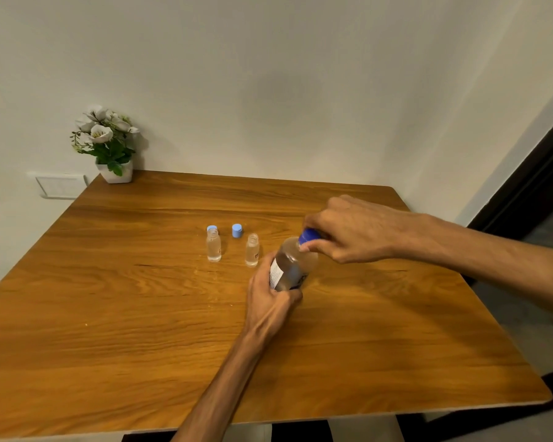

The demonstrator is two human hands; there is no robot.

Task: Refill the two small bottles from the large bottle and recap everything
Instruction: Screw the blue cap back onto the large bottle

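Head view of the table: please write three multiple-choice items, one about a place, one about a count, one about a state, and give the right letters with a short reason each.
1. Where does the flower pot stand?
A. the table's far left corner
B. the near right corner
C. between the small bottles

2. How many small bottles stand on the table?
A. one
B. two
C. four

3. What is the right hand doing?
A. resting flat on the table
B. gripping the dark blue cap of the large bottle
C. holding a small bottle

Answers:
1 A, the pot is by the wall at far left.
2 B, the left small bottle and right small bottle stand uncapped.
3 B, its fingers curl round the cap while the left hand holds the bottle's body.
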